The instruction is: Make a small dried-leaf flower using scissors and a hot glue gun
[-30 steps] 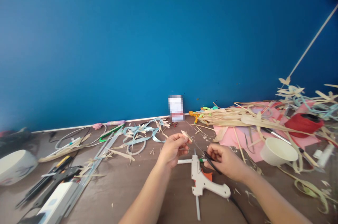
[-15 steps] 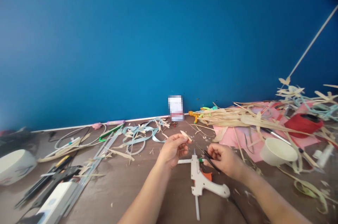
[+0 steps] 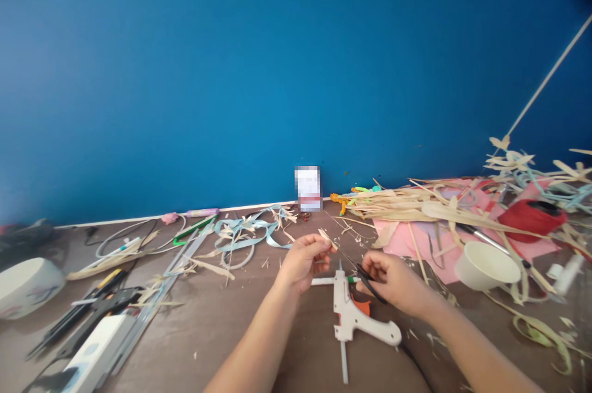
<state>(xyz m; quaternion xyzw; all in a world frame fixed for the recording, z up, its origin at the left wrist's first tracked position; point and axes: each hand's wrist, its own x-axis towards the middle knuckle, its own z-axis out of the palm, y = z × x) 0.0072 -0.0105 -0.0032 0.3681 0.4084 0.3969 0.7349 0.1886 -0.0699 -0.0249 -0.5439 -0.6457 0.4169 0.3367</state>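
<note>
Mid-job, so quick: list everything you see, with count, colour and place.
Table: 1, brown, foreground
Panel: 1, blue, behind table
Card: 1, white and red, at panel's foot
Glue gun: 1, white with orange trigger, front centre
Ribbon: count unclear, light blue, left of card
Strips: many, beige, mostly right
Sheet: count unclear, pink, under strips
Spool: 1, red, far right
Cup: 1, cream, right
Bowl: 1, white, far left
Power strip: 1, white, lower left
Gun-shaped tool: 1, black, beside power strip
Pale piece: 1, beige, centre
Dark tool: 1, black, right of pale piece
Left hand: 1, bare, centre, pinching pale piece
Right hand: 1, bare, right of centre, gripping dark tool
</note>
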